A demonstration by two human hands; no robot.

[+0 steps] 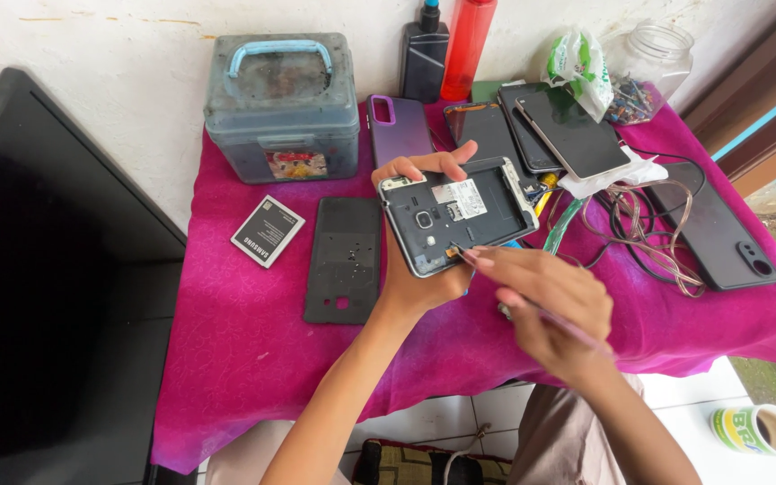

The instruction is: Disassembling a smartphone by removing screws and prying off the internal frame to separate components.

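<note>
We hold an open phone and poke it with a thin tool

Our left hand grips the open phone from below, fingers curled over its top edge, lifting it above the pink cloth. The phone's long side runs left to right, tipped up a little at the right. Our right hand sits just right of and below the phone, pinching a thin tool whose tip touches the phone's bottom edge. Left of the phone lie a back cover and a battery
</note>
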